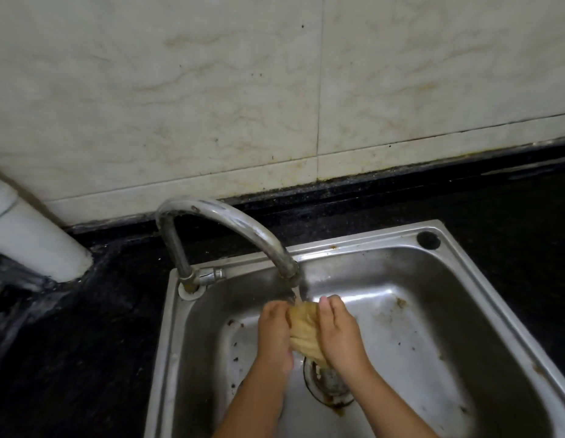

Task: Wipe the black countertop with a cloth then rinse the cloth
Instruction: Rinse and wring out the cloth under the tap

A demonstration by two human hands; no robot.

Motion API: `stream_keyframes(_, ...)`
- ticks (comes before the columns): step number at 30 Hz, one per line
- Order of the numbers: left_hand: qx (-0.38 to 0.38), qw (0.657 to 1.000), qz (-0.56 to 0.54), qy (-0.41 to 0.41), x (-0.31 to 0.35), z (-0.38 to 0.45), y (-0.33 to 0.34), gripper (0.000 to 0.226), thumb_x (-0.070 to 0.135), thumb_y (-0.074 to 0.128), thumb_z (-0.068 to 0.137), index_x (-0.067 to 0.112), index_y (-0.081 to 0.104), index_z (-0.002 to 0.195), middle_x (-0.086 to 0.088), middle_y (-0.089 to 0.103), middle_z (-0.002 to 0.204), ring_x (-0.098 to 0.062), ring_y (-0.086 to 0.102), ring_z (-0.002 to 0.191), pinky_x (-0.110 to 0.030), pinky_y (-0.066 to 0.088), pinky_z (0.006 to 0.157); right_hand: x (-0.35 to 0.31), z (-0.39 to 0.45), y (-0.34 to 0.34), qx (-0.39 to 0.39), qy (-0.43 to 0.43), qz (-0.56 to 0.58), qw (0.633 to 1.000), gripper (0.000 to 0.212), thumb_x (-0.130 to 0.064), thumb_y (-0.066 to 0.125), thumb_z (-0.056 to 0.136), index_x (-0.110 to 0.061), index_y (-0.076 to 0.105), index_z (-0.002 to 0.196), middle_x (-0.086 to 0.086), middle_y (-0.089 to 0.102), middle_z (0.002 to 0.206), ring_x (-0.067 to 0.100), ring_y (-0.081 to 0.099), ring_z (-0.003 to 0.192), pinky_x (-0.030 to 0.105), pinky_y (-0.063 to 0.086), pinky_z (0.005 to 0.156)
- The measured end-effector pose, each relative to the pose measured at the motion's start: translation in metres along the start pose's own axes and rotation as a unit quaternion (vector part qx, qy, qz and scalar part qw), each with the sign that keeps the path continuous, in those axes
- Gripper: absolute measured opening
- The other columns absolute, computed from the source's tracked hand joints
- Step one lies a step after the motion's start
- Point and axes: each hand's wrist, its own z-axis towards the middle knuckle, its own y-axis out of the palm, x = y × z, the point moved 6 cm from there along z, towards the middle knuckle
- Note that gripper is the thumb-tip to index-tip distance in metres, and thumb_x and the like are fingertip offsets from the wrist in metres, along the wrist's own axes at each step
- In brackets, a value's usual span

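A wet, yellowish cloth (306, 331) is bunched between both my hands over the steel sink (411, 298). My left hand (274, 331) grips its left side and my right hand (338, 330) grips its right side. Water runs from the curved metal faucet (230, 229) onto the top of the cloth. The cloth's lower end hangs toward the drain (330, 385). The black countertop (85, 327) surrounds the sink on the left, back and right.
A white pipe (34, 241) meets the countertop at the far left. A stained tiled wall (275, 90) stands behind the counter. The sink basin shows rust spots and bits of debris, and a round hole (428, 240) sits in its back right corner.
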Motion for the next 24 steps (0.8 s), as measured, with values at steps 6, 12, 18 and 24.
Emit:
stream_keyframes(6,-0.025,0.999,-0.029,-0.006,-0.01,0.007,0.016,0.037,0.02,0.036,0.097,0.008,0.044,0.063,0.001,0.05,0.043,-0.02,0.048,0.056,-0.026,0.041,0.054,-0.021,-0.012,0.018,-0.071,-0.114,-0.2,0.971,0.035,-0.034,0.019,0.1,-0.023,0.048,0.085,0.001,0.062,0.081,0.007,0.049,0.066,0.011,0.034,0.053)
stream_keyframes(12,-0.025,0.998,-0.061,-0.019,-0.009,-0.008,0.021,0.036,0.024,0.038,0.098,0.007,0.057,0.073,-0.003,0.066,0.053,-0.016,0.063,0.059,-0.027,0.049,0.061,-0.006,0.03,0.006,-0.016,-0.025,-0.258,0.966,0.045,-0.025,0.02,0.102,-0.001,0.058,0.106,0.013,0.065,0.095,0.021,0.061,0.093,0.02,0.034,0.062)
stream_keyframes(18,0.006,1.0,-0.025,-0.018,0.001,0.003,0.012,0.037,0.016,0.037,0.098,0.008,0.045,0.063,-0.007,0.045,0.059,-0.016,0.047,0.055,-0.025,0.04,0.053,-0.024,-0.004,0.025,-0.095,-0.115,-0.237,0.96,0.05,-0.029,0.016,0.101,-0.002,0.057,0.111,0.015,0.065,0.103,0.022,0.061,0.095,0.016,0.028,0.064)
stream_keyframes(24,-0.031,0.998,-0.045,-0.035,-0.011,-0.012,0.019,0.035,0.023,0.035,0.099,0.007,0.06,0.081,-0.012,0.065,0.076,-0.022,0.061,0.073,-0.032,0.049,0.068,-0.016,0.036,0.01,-0.029,-0.034,-0.221,0.974,0.046,-0.021,0.023,0.102,0.005,0.06,0.1,0.021,0.064,0.1,0.024,0.057,0.087,0.024,0.032,0.066)
